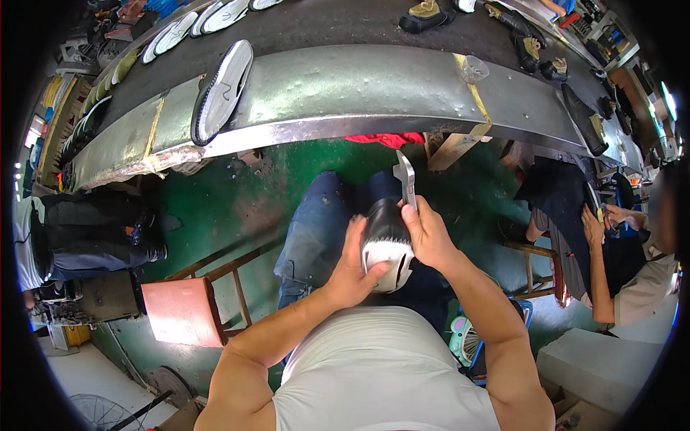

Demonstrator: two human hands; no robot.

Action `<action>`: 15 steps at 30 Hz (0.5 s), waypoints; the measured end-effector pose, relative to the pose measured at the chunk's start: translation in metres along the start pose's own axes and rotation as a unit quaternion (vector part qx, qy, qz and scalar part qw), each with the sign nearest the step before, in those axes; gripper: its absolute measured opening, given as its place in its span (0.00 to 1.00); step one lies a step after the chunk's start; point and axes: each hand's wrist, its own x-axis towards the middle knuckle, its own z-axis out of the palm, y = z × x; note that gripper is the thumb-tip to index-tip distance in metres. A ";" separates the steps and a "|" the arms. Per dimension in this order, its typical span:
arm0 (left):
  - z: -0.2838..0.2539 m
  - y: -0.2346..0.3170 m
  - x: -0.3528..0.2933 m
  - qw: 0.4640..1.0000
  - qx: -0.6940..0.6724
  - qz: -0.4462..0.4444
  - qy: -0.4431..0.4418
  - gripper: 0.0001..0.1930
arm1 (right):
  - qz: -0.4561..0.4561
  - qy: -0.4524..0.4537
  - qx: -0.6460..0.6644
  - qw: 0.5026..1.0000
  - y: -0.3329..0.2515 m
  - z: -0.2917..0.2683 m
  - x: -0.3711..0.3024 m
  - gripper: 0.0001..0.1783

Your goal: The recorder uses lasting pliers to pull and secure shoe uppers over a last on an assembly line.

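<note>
Two closed grips (350, 278) (433, 238) — shoe (387, 246), tool (407, 181)

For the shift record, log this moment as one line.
left hand: gripping black-and-white shoe piece | right hand: holding metal hand tool, beside shoe piece | position: over lap | ahead: bench bearing shoes
</note>
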 end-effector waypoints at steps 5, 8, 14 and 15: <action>-0.004 -0.027 0.013 0.997 0.049 -0.061 0.027 0.28 | 0.079 0.122 0.112 0.983 0.096 0.025 -0.019 0.31; -0.008 -0.013 0.032 0.982 0.072 -0.171 0.031 0.23 | 0.137 0.064 0.091 0.984 0.097 0.031 -0.045 0.24; -0.031 -0.012 0.039 0.931 -0.119 -0.327 -0.111 0.32 | 0.281 -0.054 0.188 0.939 0.092 0.025 -0.062 0.22; -0.034 -0.008 0.042 0.930 -0.118 -0.330 -0.111 0.32 | 0.283 -0.054 0.191 0.938 0.091 0.020 -0.060 0.22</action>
